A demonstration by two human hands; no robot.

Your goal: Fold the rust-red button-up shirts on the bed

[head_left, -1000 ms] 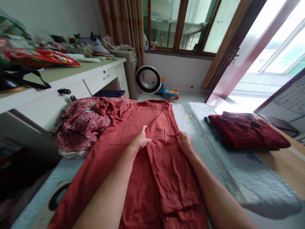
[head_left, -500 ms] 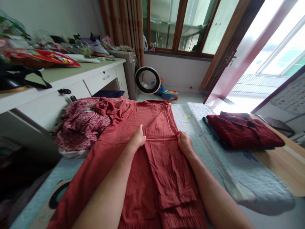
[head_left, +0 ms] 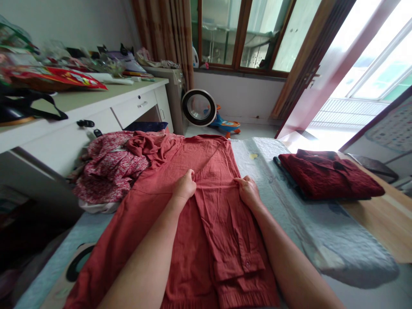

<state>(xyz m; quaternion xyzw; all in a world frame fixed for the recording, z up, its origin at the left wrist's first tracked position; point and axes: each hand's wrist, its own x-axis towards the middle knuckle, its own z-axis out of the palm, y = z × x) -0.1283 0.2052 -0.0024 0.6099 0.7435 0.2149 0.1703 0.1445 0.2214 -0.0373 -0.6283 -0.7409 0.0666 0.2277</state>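
Note:
A rust-red shirt (head_left: 154,214) lies spread over the bed-like surface, one sleeve (head_left: 225,223) laid lengthwise down its body with the buttoned cuff toward me. My left hand (head_left: 186,185) is closed in a pinch on the sleeve's inner edge, near the middle of the shirt. At the right edge, my right hand (head_left: 247,191) grips the cloth between thumb and forefinger, the forefinger reaching left over the fabric. Small creases run across the sleeve between both hands. The fingertips are partly hidden by the hands themselves.
A heap of pink patterned clothing (head_left: 112,167) lies left of the shirt. Folded dark-red clothing (head_left: 328,176) sits on the right of the light-blue cover (head_left: 289,231). A cluttered white desk (head_left: 138,101) stands at left; a round fan-like object (head_left: 198,107) is beyond.
My left thumb, raised before, has come down against the fingers on the sleeve. My right forefinger has stretched slightly left over the cloth. The shirt has barely moved.

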